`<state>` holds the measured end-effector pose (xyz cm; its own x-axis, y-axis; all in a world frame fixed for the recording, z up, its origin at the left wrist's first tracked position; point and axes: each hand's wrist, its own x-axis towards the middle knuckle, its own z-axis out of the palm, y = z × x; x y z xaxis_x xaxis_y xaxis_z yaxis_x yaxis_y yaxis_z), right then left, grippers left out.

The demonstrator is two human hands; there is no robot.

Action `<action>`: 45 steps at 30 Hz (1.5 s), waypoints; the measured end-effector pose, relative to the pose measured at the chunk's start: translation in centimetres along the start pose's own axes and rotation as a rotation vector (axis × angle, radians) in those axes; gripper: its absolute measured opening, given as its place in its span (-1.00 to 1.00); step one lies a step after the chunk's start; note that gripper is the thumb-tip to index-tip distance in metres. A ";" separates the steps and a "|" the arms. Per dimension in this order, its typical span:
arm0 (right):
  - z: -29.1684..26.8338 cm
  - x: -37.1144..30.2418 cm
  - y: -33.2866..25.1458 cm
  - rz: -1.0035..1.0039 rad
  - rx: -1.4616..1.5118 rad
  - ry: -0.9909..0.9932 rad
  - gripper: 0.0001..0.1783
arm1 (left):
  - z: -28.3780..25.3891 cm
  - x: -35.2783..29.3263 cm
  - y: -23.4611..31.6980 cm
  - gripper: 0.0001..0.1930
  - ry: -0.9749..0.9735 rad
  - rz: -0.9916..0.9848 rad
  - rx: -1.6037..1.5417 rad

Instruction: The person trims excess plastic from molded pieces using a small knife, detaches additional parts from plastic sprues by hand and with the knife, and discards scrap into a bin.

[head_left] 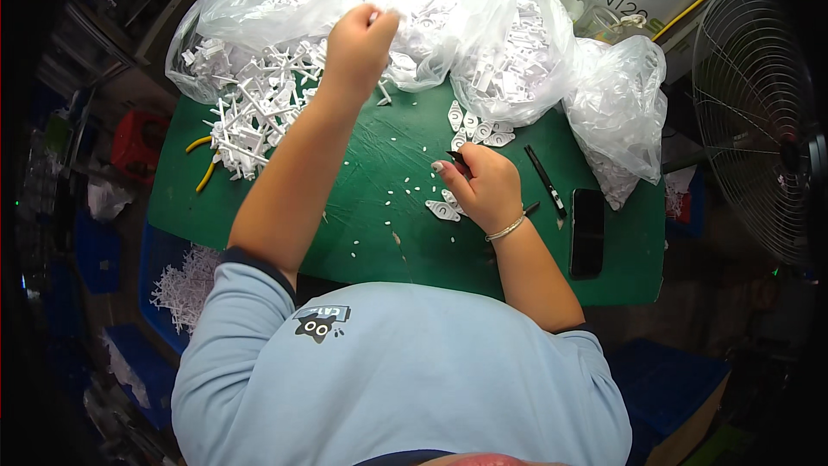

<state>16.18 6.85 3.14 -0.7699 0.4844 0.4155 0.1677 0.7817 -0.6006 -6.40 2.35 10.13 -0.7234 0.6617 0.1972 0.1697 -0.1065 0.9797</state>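
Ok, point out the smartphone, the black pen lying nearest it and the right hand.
Smartphone (587,234), head view: middle of its dark face.
Black pen (544,179), head view: mid-barrel.
Right hand (489,184), head view: back of the hand.

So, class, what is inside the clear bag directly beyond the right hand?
White plastic pieces, heaped together, show through the clear bag. Outer pieces cover those deeper inside, so their shapes cannot be seen.
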 end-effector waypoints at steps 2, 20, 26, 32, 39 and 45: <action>0.1 0.2 -0.1 -0.022 0.015 0.017 -0.48 | 1.1 3.2 0.6 -0.77 -0.003 0.026 0.008; -0.4 -0.3 1.8 0.084 0.297 0.593 -0.44 | 5.9 -6.7 -6.3 -0.77 -0.381 0.653 0.790; -0.7 -0.2 1.9 0.199 0.400 0.582 -0.43 | 5.6 -6.9 -7.4 -0.62 -0.578 0.531 0.978; -0.9 0.0 2.3 0.191 0.454 0.562 -0.47 | 3.8 -9.6 -6.6 -0.72 -0.668 0.580 0.867; -0.8 0.3 3.1 0.324 0.544 0.639 -0.42 | 7.9 -7.9 -6.4 -0.60 -0.675 0.579 0.838; -1.1 0.2 2.9 0.377 0.623 0.646 -0.38 | 7.9 -8.8 -7.9 -0.53 -0.748 0.698 0.928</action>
<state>17.15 9.69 2.22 -0.2155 0.9277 0.3049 -0.1653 0.2731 -0.9477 3.93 3.27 0.42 0.1732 0.9447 0.2784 0.9379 -0.2445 0.2461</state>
